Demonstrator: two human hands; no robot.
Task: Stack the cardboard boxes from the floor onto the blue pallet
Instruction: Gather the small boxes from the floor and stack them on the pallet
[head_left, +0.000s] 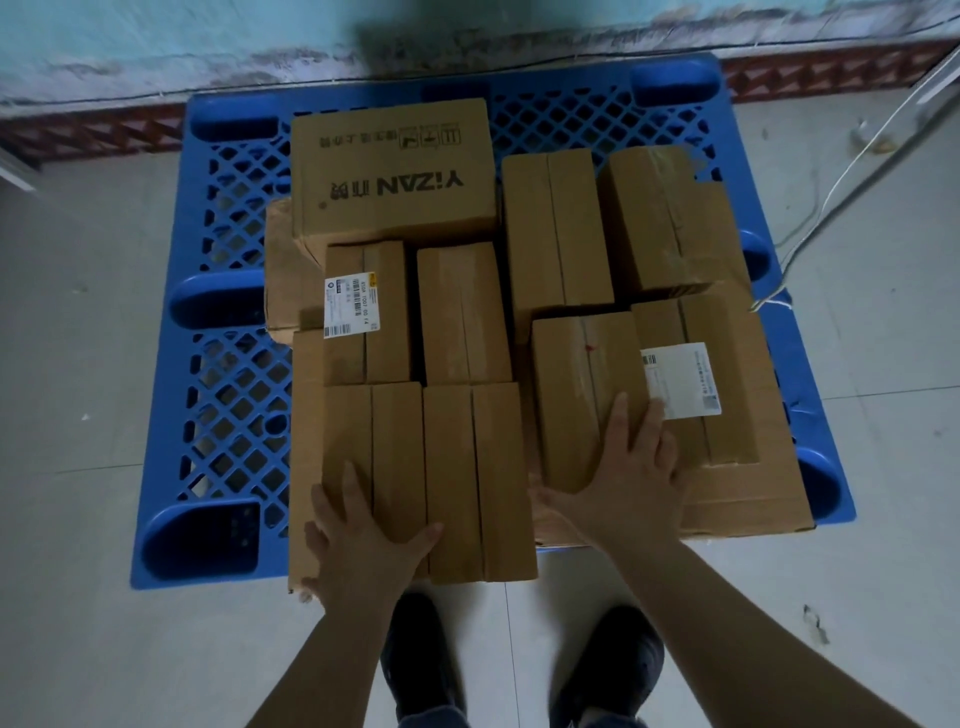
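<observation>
Cardboard boxes (470, 332): stacked on blue pallet (228, 395), mid-frame.
Hands: left hand (363, 540) and right hand (628, 478) lie flat, fingers spread, gripping nothing.
Risk: near box (426, 483) overhangs the pallet's lower edge; pressing may tip it.

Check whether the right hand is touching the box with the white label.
Touching. The head view shows the right hand lying flat, its fingers resting on the labelled box beside the white label.

Dim, bluish light; soft focus; wide-angle bowing at edges; dark top vignette
</observation>
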